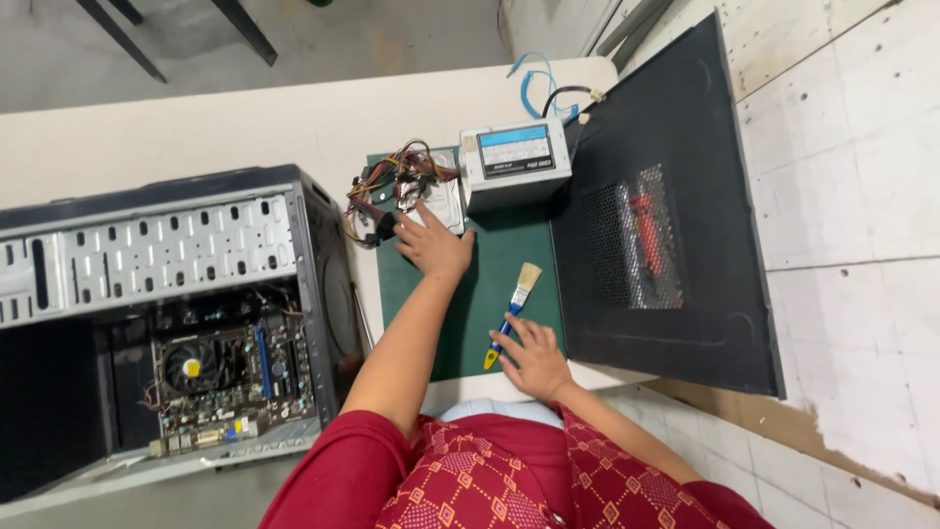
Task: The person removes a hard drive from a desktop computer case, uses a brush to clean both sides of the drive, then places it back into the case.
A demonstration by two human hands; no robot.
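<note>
While the left hand (432,245) lies flat and open-palmed on the wire bundle (392,191) at eleven o'clock on the green mat (494,264), likely steadying it, the right hand (532,355), its grip loose and fingers spread, touches the blue-handled brush (512,312) at five o'clock. The pale table (196,127) also carries an opened computer case (166,313), a power supply (516,157) and a black side panel (666,216), beside a tiled floor (852,196).

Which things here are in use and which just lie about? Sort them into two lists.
In hand:
left hand on the hard drive
right hand on the paintbrush
green mat under both

Lying about:
power supply and its wire bundle
open computer case
black side panel
blue cable
</note>
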